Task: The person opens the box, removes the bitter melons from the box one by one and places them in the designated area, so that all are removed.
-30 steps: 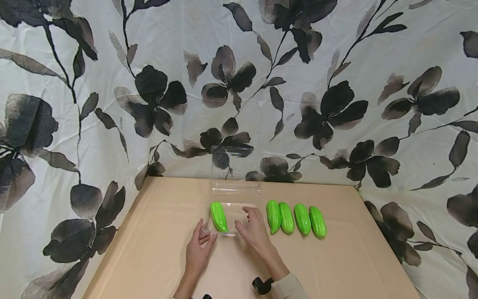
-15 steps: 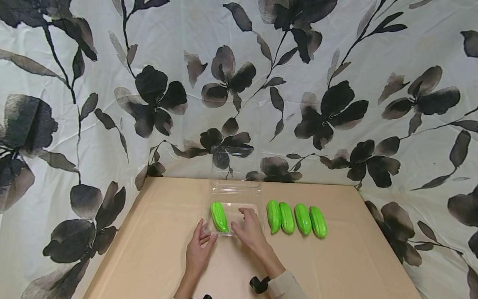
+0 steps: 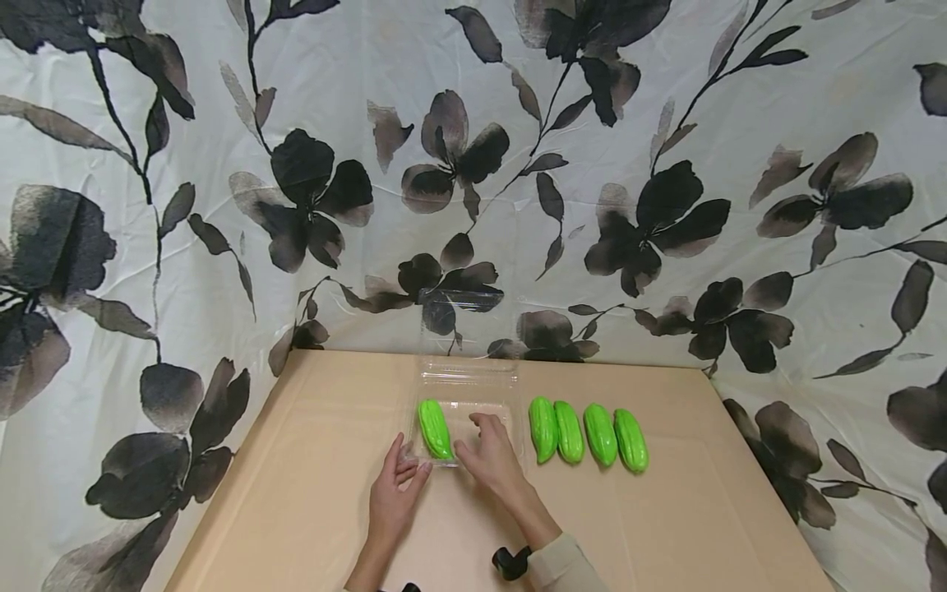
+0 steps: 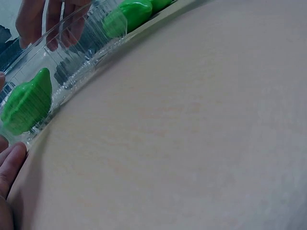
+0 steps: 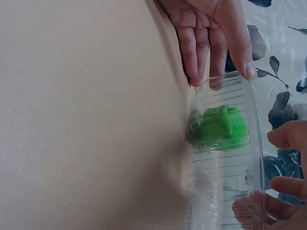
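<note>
A clear plastic hinged container (image 3: 468, 374) lies with its lid raised at the back. Inside, toward its left side, rests one glossy green cucumber (image 3: 434, 429), ridged and toy-like. At the front left corner my left hand (image 3: 394, 497) pinches the container; the right wrist view shows its thumb (image 5: 247, 62) on the rim and fingers against the outer wall. My right hand (image 3: 491, 456) hovers over the container's right part, fingers apart and loosely bent, holding nothing. It stands to the right of the cucumber, with a gap between them.
Several more green cucumbers (image 3: 600, 433) lie side by side on the tan table (image 3: 666, 526), right of the container. A floral cloth (image 3: 547, 164) hangs behind the table's back edge.
My right hand has shifted slightly left over the container, closer to the cucumber inside. My left hand keeps its place at the corner, and the cucumbers have not moved.
</note>
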{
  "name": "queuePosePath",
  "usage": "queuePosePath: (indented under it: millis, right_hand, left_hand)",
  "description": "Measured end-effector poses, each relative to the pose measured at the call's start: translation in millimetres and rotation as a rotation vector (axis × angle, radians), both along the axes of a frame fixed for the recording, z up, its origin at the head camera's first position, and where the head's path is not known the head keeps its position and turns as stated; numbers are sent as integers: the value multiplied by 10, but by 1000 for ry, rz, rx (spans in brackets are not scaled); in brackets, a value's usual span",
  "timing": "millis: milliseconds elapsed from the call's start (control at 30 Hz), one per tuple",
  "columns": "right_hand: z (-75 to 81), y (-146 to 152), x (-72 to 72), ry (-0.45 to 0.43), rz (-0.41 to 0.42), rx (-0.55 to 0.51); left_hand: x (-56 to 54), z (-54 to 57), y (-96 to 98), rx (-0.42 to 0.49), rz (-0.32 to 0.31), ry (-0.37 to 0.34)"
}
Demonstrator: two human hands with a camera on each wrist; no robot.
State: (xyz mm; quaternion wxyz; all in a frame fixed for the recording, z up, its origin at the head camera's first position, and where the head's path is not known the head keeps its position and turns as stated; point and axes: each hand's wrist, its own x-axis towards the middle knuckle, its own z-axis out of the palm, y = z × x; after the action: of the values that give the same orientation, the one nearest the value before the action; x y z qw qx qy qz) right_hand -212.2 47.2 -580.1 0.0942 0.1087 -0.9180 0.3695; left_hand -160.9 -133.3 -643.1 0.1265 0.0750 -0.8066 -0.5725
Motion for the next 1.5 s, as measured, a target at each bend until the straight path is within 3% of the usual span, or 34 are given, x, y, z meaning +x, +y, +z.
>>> queuePosePath:
  millis: [400,767,1500]
  right_hand:
    - [-1,-101,-18,-60,47,-16]
    - [-23,-210,-37,-110,62,41]
    - [-79,-348,-100,-85,98,100]
  left_hand:
    - [2,1,4,17,-11,-13]
    - [-3,1,7,29,-13,-17]
    - [-21,-33,12,30,-1,25]
